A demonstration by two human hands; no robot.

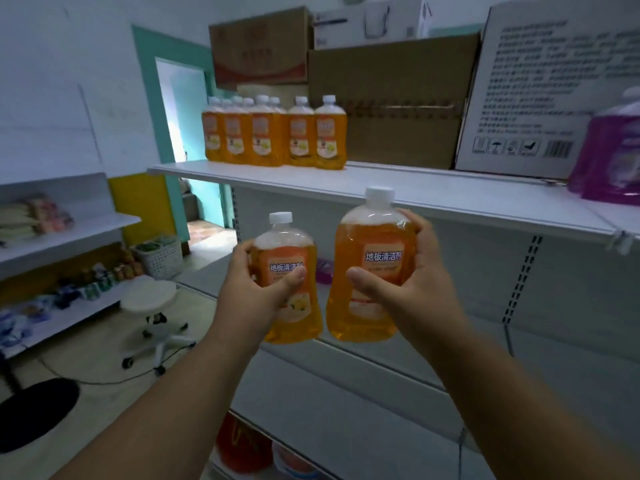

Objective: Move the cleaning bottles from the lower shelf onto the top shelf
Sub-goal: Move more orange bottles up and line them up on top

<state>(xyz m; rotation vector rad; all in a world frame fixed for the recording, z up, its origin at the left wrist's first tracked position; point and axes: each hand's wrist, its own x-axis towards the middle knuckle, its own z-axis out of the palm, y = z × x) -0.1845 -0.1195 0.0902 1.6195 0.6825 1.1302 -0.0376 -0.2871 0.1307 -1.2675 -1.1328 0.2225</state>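
Observation:
I hold two orange cleaning bottles with white caps upright in front of the shelving, just below the top shelf [433,197]. My left hand [258,289] grips the smaller-looking bottle [289,317] around its label. My right hand [407,271] grips the other bottle [370,237], which reaches a little higher, its cap level with the shelf edge. Several matching orange bottles [277,133] stand in a group at the left end of the top shelf. The lower shelf [398,355] lies behind and below both held bottles.
Brown cardboard boxes [398,98] and a white printed box [540,91] fill the back of the top shelf; purple refill pouches [613,157] sit at its right end. A small purple item [323,270] lies on the lower shelf. A white stool [152,299] stands on the floor left.

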